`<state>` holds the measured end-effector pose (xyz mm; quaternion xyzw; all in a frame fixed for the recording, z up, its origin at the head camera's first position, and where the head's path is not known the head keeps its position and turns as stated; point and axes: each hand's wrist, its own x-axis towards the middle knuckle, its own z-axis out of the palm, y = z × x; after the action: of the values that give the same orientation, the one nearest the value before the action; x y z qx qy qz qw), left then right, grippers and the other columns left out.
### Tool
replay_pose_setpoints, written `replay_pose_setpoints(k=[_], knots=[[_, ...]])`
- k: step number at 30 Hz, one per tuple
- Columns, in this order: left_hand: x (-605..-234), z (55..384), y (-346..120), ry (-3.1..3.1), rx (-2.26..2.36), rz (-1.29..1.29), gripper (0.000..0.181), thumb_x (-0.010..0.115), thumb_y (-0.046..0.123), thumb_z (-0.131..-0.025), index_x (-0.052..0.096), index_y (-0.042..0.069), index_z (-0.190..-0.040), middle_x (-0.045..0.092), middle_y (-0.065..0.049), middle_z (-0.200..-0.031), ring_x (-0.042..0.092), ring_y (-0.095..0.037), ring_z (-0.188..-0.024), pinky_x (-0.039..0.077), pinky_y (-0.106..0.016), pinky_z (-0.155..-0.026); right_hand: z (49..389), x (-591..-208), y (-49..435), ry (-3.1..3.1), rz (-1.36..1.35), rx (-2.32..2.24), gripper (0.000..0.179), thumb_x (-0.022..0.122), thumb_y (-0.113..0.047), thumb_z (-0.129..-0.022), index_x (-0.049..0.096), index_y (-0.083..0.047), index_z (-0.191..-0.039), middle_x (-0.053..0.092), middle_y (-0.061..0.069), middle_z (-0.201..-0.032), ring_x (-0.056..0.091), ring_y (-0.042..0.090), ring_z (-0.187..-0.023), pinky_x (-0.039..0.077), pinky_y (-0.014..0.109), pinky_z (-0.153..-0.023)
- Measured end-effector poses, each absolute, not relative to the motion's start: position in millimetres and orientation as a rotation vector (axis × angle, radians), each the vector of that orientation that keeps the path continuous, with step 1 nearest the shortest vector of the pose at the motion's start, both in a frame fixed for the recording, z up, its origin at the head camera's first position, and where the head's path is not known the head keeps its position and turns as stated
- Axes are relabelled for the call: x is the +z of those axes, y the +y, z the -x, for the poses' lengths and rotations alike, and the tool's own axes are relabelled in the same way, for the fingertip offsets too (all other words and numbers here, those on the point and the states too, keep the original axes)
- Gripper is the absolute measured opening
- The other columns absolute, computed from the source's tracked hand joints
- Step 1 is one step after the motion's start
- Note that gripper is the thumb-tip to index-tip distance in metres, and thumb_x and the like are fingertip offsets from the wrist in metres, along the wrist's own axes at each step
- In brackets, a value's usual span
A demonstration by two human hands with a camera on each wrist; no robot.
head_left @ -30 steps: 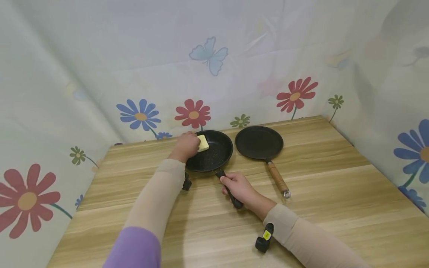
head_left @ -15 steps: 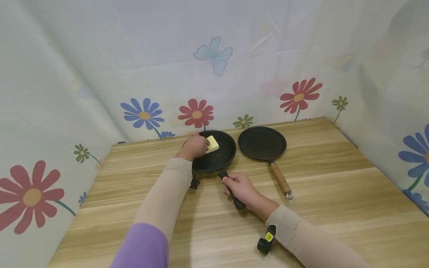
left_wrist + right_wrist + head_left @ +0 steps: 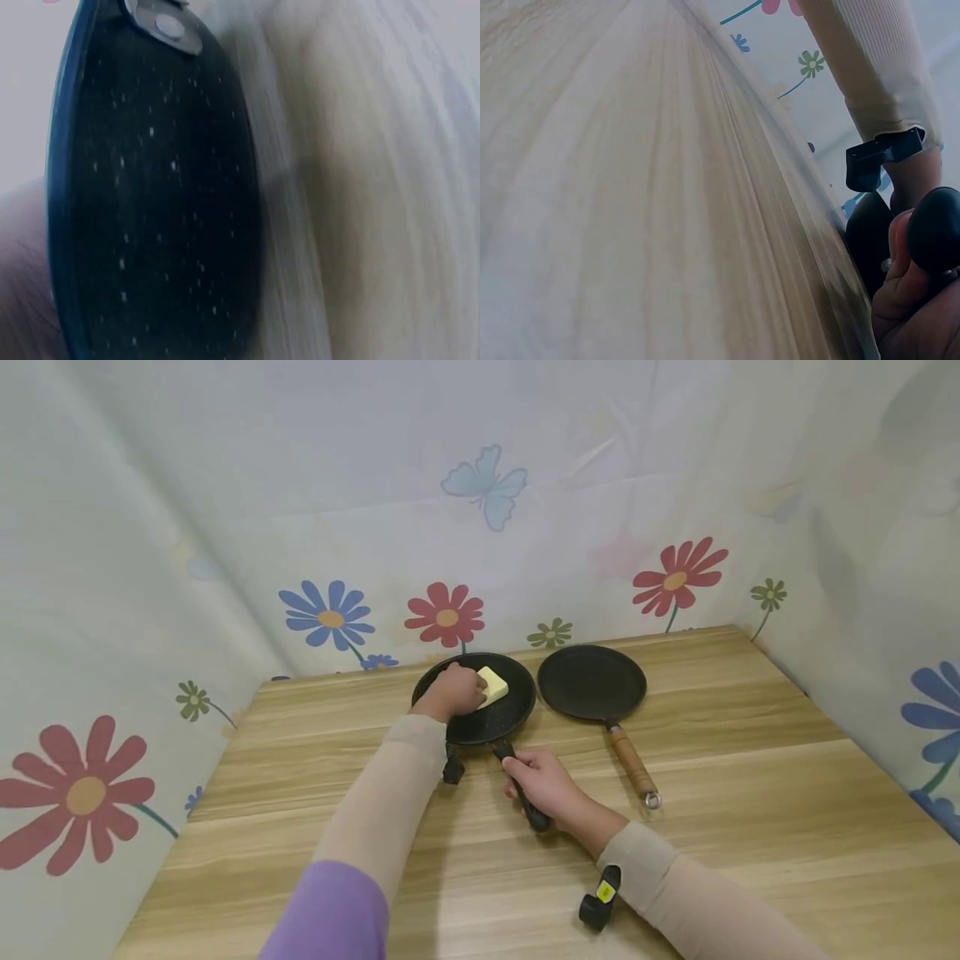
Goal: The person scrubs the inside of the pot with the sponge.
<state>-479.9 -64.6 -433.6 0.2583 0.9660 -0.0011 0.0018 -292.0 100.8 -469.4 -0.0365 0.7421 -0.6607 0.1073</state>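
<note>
A black speckled frying pan (image 3: 495, 722) stands on the wooden table near its back edge; its outer wall fills much of the left wrist view. My left hand (image 3: 456, 688) reaches over the pan's left side and grips a pale yellow sponge (image 3: 492, 686) against the inside of the pan; the fingertips are partly hidden. My right hand (image 3: 546, 782) is wrapped round the pan's black handle (image 3: 536, 817), thumb on top. In the right wrist view the curled fingers of the right hand (image 3: 907, 307) show beside the handle's rounded end (image 3: 937, 229).
A flat black crepe pan (image 3: 592, 682) with a wooden handle (image 3: 632, 762) lies just right of the frying pan. Behind the wooden table (image 3: 720, 777) hangs a flower-printed cloth (image 3: 360, 527), which also closes off both sides.
My left hand has slid the sponge rightward across the inside of the frying pan. The right hand keeps its hold on the handle. The head view has shifted slightly.
</note>
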Motion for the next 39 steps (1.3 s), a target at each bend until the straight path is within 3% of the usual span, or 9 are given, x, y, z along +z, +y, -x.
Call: replay_pose_setpoints(k=[5, 12, 14, 17, 21, 39], knots=[[-432.9, 472.7, -56.2, 3.024, 0.046, -0.770, 0.032, 0.061, 0.024, -0.096, 0.074, 0.015, -0.124, 0.073, -0.006, -0.113, 0.059, -0.034, -0.109, 0.046, -0.045, -0.095, 291.9, -470.4, 101.2, 2.184, 0.114, -1.936, 0.032, 0.051, -0.020, -0.104, 0.063, 0.009, -0.097, 0.054, 0.002, -0.061, 0.044, 0.015, -0.046, 0.042, 0.028, -0.044], [-433.5, 468.8, -48.3, 3.049, 0.059, -0.864, 0.019, 0.065, 0.021, -0.093, 0.079, 0.014, -0.104, 0.070, -0.002, -0.086, 0.053, -0.023, -0.079, 0.047, -0.038, -0.082, 291.7, -470.9, 99.4, 2.208, 0.113, -1.937, 0.032, 0.052, -0.020, -0.105, 0.064, 0.009, -0.097, 0.054, 0.002, -0.062, 0.045, 0.014, -0.050, 0.043, 0.028, -0.045], [-434.0, 467.8, -47.2, 3.027, 0.074, -0.867, 0.021, 0.065, 0.020, -0.093, 0.079, 0.015, -0.107, 0.072, -0.002, -0.090, 0.057, -0.024, -0.085, 0.047, -0.039, -0.086, 291.6, -471.5, 98.3, 2.203, 0.114, -1.944, 0.032, 0.052, -0.020, -0.105, 0.064, 0.009, -0.097, 0.054, 0.002, -0.062, 0.045, 0.013, -0.050, 0.043, 0.028, -0.045], [-434.2, 466.1, -45.4, 2.989, 0.067, -0.881, 0.027, 0.065, 0.020, -0.094, 0.078, 0.016, -0.117, 0.075, -0.001, -0.107, 0.063, -0.027, -0.106, 0.045, -0.040, -0.101, 291.6, -471.5, 97.5, 2.195, 0.110, -1.955, 0.032, 0.052, -0.020, -0.105, 0.063, 0.009, -0.097, 0.054, 0.002, -0.062, 0.044, 0.013, -0.049, 0.044, 0.028, -0.044], [-433.8, 462.8, -42.8, 2.947, 0.072, -0.880, 0.033, 0.064, 0.020, -0.094, 0.073, 0.018, -0.126, 0.070, 0.002, -0.126, 0.056, -0.028, -0.128, 0.039, -0.040, -0.111, 292.3, -470.1, 98.0, 2.188, 0.097, -1.962, 0.032, 0.051, -0.020, -0.105, 0.061, 0.008, -0.093, 0.054, 0.002, -0.062, 0.043, 0.013, -0.047, 0.043, 0.028, -0.043], [-416.6, 438.0, -57.0, 2.706, 0.127, -0.992, 0.031, 0.067, 0.018, -0.096, 0.073, 0.017, -0.127, 0.070, 0.000, -0.127, 0.060, -0.018, -0.123, 0.045, -0.036, -0.106, 290.1, -470.4, 89.1, 2.112, -0.030, -2.089, 0.027, 0.052, -0.017, -0.102, 0.063, 0.007, -0.096, 0.053, 0.001, -0.061, 0.041, 0.012, -0.046, 0.037, 0.026, -0.039]])
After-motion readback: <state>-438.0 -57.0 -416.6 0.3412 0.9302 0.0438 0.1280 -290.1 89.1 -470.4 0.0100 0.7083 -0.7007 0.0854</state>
